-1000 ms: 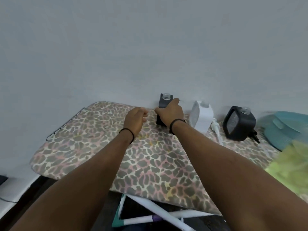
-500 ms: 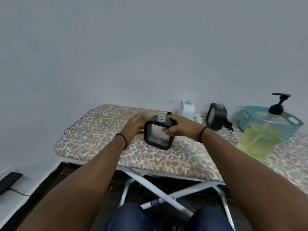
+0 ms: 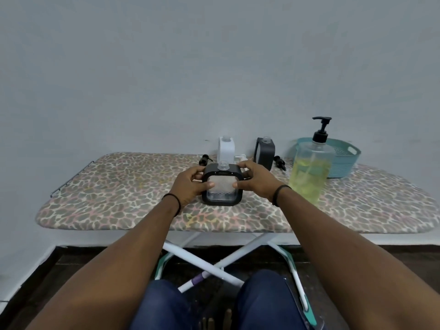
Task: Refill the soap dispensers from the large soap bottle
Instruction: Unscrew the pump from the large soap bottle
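On a leopard-print ironing board (image 3: 114,186) beside a heavy-looking, likely slippery soap bottle (image 3: 309,172), best gripped around its body, left hand (image 3: 189,186) and right hand (image 3: 256,182) hold a rigid black dispenser (image 3: 222,186), fingers clamped on its sides.

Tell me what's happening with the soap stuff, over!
Left hand and right hand both grip the black dispenser, upright on the board, neck open. Large soap bottle untouched, pump on. Nothing blocking.
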